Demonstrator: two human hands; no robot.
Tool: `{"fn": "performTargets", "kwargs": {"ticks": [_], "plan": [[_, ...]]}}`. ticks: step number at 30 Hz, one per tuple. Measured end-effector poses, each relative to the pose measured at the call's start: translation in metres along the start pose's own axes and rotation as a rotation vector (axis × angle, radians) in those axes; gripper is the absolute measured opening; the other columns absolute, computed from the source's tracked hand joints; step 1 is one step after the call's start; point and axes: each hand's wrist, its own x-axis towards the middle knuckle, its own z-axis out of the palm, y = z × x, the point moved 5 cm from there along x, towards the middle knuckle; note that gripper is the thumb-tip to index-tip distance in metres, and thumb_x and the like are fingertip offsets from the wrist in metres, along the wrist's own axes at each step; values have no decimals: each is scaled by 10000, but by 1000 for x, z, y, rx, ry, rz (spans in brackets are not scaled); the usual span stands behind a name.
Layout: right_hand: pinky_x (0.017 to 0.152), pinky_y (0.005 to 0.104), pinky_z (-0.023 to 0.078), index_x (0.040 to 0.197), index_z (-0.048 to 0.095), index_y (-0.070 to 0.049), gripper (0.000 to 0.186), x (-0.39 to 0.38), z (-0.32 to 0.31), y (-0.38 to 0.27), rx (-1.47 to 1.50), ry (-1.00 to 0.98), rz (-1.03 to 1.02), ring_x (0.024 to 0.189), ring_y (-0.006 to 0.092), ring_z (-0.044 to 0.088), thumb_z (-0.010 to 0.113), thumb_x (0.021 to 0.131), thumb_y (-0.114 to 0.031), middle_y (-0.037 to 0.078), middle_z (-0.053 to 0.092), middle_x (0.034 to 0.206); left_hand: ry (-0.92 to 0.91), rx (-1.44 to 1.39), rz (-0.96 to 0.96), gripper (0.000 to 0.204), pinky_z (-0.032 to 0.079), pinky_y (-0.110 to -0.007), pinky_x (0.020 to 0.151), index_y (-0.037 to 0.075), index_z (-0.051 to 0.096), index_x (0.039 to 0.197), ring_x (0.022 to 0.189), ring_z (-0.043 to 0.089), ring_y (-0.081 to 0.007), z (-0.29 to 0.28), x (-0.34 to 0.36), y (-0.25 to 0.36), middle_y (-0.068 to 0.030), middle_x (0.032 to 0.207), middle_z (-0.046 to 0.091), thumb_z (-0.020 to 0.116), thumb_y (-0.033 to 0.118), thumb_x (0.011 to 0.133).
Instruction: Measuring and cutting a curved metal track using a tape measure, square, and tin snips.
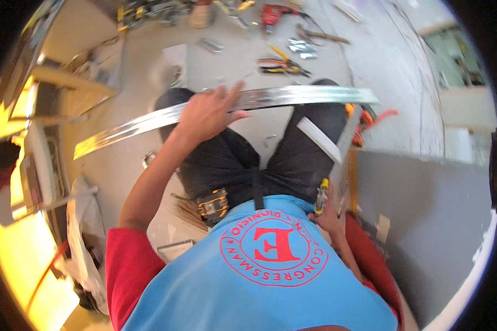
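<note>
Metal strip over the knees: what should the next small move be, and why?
I'd probably bring the right hand up to steady the right part of the metal strip: only the left hand is on it, while the right is down by the hip at a yellow-ended tool; whether it grips that is unclear.

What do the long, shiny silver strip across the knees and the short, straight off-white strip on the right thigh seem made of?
The long silver strip: likely bare sheet metal, bright finish, judging by mirror-like glints along it.
The short off-white strip: plastic or coated metal; its pale, seemingly dull face leaves that open.
</note>
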Motion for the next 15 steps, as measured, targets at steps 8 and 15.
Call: {"fn": "performTargets", "kwargs": {"ticks": [8, 15], "plan": [[1049, 375, 463, 1423, 505, -4, 817, -32, -28, 6, 123, 363, 272, 1202, 225, 568, 951, 813, -316, 110, 587, 1288, 44, -248, 149, 509, 562, -491, 867, 31, 648, 1261, 959, 701, -438, -22, 22, 3, -238, 1069, 703, 510, 491, 1092], [871, 320, 540, 1208, 640, 27, 440, 1, -56, -133, 334, 312, 290, 933, 153, 650, 853, 899, -203, 76, 667, 1040, -389, -988, 17, 802, 490, -306, 634, 45, 708, 1040, 605, 568, -113, -66, 21, -15, -19, 766, 638, 250, 700, 1099]]}}
